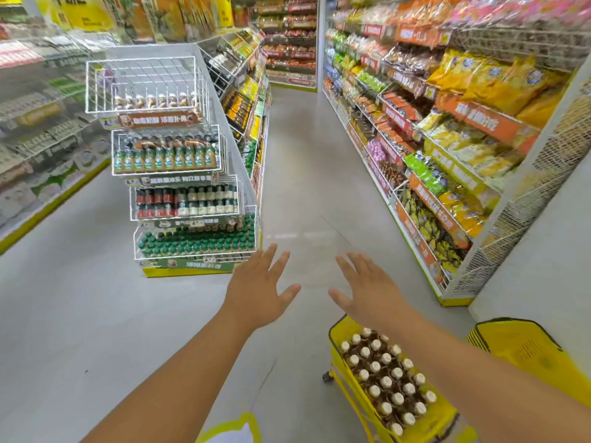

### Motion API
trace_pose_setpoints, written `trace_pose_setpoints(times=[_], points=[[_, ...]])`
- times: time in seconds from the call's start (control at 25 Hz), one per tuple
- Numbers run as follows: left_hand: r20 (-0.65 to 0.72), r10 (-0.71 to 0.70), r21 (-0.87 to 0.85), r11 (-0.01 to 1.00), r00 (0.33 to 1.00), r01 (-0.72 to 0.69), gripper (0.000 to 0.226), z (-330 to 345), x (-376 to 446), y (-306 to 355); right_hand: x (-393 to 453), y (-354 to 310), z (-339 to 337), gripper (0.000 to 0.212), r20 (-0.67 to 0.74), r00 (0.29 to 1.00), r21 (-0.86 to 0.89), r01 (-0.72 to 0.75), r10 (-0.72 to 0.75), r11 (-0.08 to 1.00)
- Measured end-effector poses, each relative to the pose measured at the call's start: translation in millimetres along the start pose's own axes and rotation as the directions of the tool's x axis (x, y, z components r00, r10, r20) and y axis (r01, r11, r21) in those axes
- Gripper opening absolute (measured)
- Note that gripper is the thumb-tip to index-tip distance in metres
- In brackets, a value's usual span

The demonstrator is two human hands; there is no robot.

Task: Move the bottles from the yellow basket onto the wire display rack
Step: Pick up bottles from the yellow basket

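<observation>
Both arms are stretched out over the grey shop floor with nothing in them: the left hand has its fingers spread and straight, palm down, and the right hand mirrors it, fingers fanned out, not touching anything. The yellow basket sits on the floor at the bottom right, partly under the right forearm, and it's packed with bottles, brown ones with cream caps, standing upright in tight rows. A second yellow basket is just to the right of it, against a white wall, and what's inside can't be made out. The wire display rack stands on the floor ahead and to the left, at the end of a shelf run, well apart from the basket. Its top wire bin only has a single row of cream-capped bottles along the front edge, with the rest of the bin behind them bare wire. The tiers below are full: green-labelled bottles on the second one down, red and dark-capped ones on the third, and green caps on the bottom one. On the right side of the aisle there are long snack shelves loaded with orange, yellow and green bags.
</observation>
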State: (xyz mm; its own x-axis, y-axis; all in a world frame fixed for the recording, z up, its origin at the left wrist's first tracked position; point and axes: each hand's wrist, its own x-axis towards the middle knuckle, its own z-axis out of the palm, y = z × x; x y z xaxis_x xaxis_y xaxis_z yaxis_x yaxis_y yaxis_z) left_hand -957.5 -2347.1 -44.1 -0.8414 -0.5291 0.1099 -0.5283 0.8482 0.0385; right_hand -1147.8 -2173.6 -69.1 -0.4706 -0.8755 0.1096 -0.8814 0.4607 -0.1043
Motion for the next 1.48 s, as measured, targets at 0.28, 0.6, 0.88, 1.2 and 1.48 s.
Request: trace_pose_setpoints(times=[0.28, 0.6, 0.88, 1.2, 1.48], points=[[-0.004, 0.175, -0.032, 0.984, 0.985, -0.175, 0.090, 1, 96, -72, 70, -23, -4, 0.102, -0.022, 0.977, -0.006, -0.211, 0.211, 0.977], [0.041, 0.350, -0.064, 0.936, 0.936, -0.347, 0.090, 34, 199, -37, 97, 43, 2, 0.088, 0.086, 0.903, -0.011, -0.422, 0.422, 0.906], [0.134, 0.517, -0.046, 0.855, 0.845, -0.516, 0.083, 71, 274, 42, 89, 123, 38, 0.080, 0.130, 0.813, 0.075, -0.579, 0.568, 0.812], [0.255, 0.704, -0.193, 0.709, 0.662, -0.679, 0.093, 131, 316, 135, 44, 163, 75, 0.085, 0.263, 0.637, 0.122, -0.767, 0.724, 0.630], [0.339, 0.807, -0.380, 0.588, 0.484, -0.714, 0.098, 235, 336, 181, 49, 184, 162, 0.078, 0.264, 0.470, 0.114, -0.882, 0.842, 0.457]])
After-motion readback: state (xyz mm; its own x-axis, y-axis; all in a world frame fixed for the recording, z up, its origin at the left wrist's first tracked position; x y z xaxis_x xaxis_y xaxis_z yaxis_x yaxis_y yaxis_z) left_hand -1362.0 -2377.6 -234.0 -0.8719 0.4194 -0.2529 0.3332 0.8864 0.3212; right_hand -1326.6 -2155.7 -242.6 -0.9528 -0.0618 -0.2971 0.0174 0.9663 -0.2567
